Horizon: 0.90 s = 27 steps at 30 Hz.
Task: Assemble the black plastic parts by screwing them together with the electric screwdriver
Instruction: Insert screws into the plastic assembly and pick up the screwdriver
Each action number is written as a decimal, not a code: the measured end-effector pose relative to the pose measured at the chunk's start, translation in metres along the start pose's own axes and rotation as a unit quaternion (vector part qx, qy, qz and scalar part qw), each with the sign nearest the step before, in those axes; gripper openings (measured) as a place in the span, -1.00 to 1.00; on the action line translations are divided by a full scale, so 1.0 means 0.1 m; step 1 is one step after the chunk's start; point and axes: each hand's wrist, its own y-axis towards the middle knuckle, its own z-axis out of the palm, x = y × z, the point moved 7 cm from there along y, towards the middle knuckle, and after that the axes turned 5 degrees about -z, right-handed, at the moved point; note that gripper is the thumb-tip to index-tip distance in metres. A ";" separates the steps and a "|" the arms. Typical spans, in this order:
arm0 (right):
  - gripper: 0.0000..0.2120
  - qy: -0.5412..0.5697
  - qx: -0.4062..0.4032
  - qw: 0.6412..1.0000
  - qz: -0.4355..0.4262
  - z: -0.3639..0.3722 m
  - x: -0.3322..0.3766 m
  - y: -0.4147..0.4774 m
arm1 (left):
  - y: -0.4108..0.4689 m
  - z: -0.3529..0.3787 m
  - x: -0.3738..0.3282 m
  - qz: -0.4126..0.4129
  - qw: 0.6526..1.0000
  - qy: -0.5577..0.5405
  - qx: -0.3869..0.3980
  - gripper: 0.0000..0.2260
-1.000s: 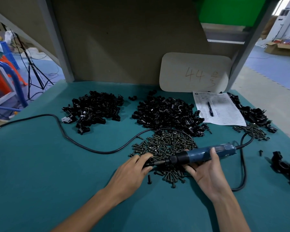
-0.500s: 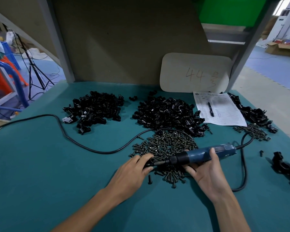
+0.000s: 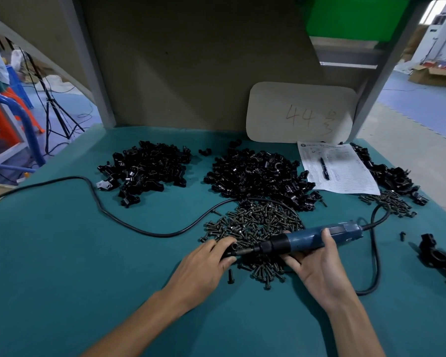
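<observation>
gripping blue cylindrical electric screwdriver [image 3: 317, 237] in right hand [image 3: 319, 269] | pinching small black plastic part [image 3: 232, 251] at its left tip with left hand [image 3: 204, 264]

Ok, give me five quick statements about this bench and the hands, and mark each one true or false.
1. The right hand grips the blue electric screwdriver. True.
2. The screwdriver's tip points to the person's right. False: it points left, at the small black part pinched by the left hand.
3. A pen lies on the printed sheet. True.
4. The screw pile lies on a red surface. False: the tabletop is teal.
5. The board leaning at the back reads 12. False: it reads 44.
</observation>
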 end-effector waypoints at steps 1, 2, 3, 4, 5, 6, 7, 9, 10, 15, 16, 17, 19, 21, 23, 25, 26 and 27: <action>-0.44 0.006 -0.003 1.000 -0.003 -0.01 0.00 0.00 | 0.00 0.00 0.01 -0.006 1.000 -0.010 0.000 -0.48; -0.46 0.011 -0.007 1.000 -0.007 -0.01 0.01 -0.01 | 0.00 0.01 0.02 -0.011 1.000 -0.023 -0.001 -0.48; -0.48 0.013 -0.009 1.000 -0.012 -0.02 0.02 -0.01 | 0.00 0.01 0.03 -0.012 0.999 -0.037 -0.004 -0.48; -0.47 0.010 -0.007 1.000 -0.018 -0.01 0.03 -0.02 | 0.01 0.00 0.03 -0.011 0.999 -0.047 -0.006 -0.49; -0.45 0.003 -0.002 1.000 -0.022 0.00 0.04 -0.03 | 0.01 0.01 0.03 -0.011 0.999 -0.051 -0.008 -0.51; -0.43 -0.004 0.003 1.000 -0.024 0.01 0.05 -0.04 | 0.00 0.01 0.03 -0.011 0.999 -0.051 -0.008 -0.52; -0.43 -0.007 0.006 1.000 -0.024 0.02 0.05 -0.05 | 0.00 0.01 0.03 -0.011 0.999 -0.047 -0.007 -0.53; -0.44 -0.010 0.009 1.000 -0.022 0.02 0.05 -0.06 | 0.00 0.01 0.04 -0.011 0.999 -0.038 -0.006 -0.53; -0.42 -0.012 0.011 1.000 -0.022 0.02 0.05 -0.06 | 0.00 0.01 0.03 -0.012 0.999 -0.035 -0.006 -0.52; -0.31 0.016 0.010 1.000 -0.015 0.03 0.05 -0.07 | 0.00 0.02 0.04 -0.014 1.000 -0.021 -0.002 -0.48; -0.33 0.035 0.007 0.999 -0.016 0.02 0.06 -0.07 | 0.00 0.02 0.04 -0.014 1.000 -0.018 -0.001 -0.47; -0.36 0.046 0.005 0.999 -0.017 0.01 0.07 -0.07 | 0.00 0.03 0.05 -0.014 1.000 -0.015 0.001 -0.46; -0.40 0.041 0.005 0.999 -0.021 -0.01 0.08 -0.08 | -0.01 0.04 0.07 -0.018 1.000 -0.012 0.005 -0.43; -0.37 0.018 0.008 0.999 -0.026 0.01 0.09 -0.08 | -0.02 0.05 0.08 -0.019 1.000 -0.013 0.007 -0.43; -0.34 0.005 0.012 0.999 -0.029 0.04 0.10 -0.09 | -0.01 0.05 0.08 -0.016 1.000 -0.018 0.003 -0.48; -0.36 0.003 0.010 0.999 -0.036 0.04 0.10 -0.09 | 0.00 0.03 0.08 -0.013 1.000 -0.022 -0.002 -0.55; -0.37 0.002 0.008 0.999 -0.041 0.04 0.11 -0.09 | 0.00 0.03 0.07 -0.013 1.000 -0.023 -0.003 -0.57; -0.37 0.005 0.009 0.999 -0.043 0.05 0.12 -0.10 | 0.00 0.03 0.07 -0.012 1.000 -0.021 -0.001 -0.58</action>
